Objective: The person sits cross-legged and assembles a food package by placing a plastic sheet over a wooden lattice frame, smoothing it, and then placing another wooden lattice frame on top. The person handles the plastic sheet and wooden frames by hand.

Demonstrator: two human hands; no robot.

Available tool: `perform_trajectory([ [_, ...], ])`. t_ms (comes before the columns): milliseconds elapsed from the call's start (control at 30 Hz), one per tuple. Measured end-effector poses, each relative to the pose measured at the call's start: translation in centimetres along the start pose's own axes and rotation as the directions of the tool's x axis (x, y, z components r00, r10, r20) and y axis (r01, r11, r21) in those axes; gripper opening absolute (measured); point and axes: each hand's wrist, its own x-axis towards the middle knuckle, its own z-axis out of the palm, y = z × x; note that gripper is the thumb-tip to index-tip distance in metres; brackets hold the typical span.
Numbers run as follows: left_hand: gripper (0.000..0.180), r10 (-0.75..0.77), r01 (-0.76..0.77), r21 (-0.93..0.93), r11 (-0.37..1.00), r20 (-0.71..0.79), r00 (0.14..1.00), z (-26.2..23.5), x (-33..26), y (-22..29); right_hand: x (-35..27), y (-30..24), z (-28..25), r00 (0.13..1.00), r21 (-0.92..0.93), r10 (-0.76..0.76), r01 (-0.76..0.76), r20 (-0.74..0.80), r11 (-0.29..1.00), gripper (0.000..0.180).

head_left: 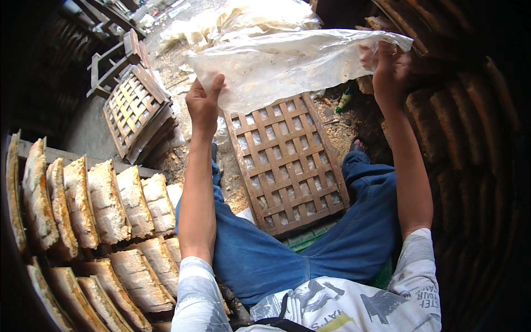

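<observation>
Stretched between my two hands is a thin, cloudy plastic sheet (287, 66), held up beyond my knees. My left hand (204, 102) pinches its near left corner, thumb on top. At the far right, my right hand (390, 66) grips the other end, its fingers partly seen through the plastic. Below the sheet, between my legs, lies a brown wooden lattice frame (293, 166) with square openings. Pale, crinkled material shows through those openings. The frame's far edge is hidden behind the sheet.
On the left stand rows of upright boards bearing crusty pale slabs (108, 199); similar dark slabs (437, 127) line the right. More lattice frames (135, 108) are stacked at back left. Bunched plastic sheeting (238, 25) lies ahead. A green bottle (344, 101) rests on the littered floor.
</observation>
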Motion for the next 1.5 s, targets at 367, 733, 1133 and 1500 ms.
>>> perform_trajectory([
  [367, 0.021, 0.175, -0.169, 0.099, 0.981, -0.050, 0.983, 0.9, -3.2, 14.0, 1.7, -9.3, -3.8, 0.992, 0.076, -0.117, 0.114, 0.038, 0.991, 0.031],
  [733, 0.029, 0.327, -0.293, 0.253, 0.922, -0.100, 0.940, 1.0, -5.2, 25.9, 5.0, -17.0, -6.9, 0.989, 0.048, -0.144, 0.145, -0.008, 0.988, 0.032],
  [1133, 0.030, 0.247, -0.230, 0.244, 0.942, -0.040, 0.968, -0.4, -7.0, 29.0, 3.5, -23.0, -6.3, 0.999, 0.148, -0.050, 0.048, 0.007, 0.988, 0.033],
  [1500, 0.032, 0.212, -0.202, 0.153, 0.967, -0.052, 0.976, -1.1, -9.5, 29.4, 1.3, -25.7, -7.6, 0.999, 0.156, -0.022, 0.015, 0.041, 0.988, 0.036],
])
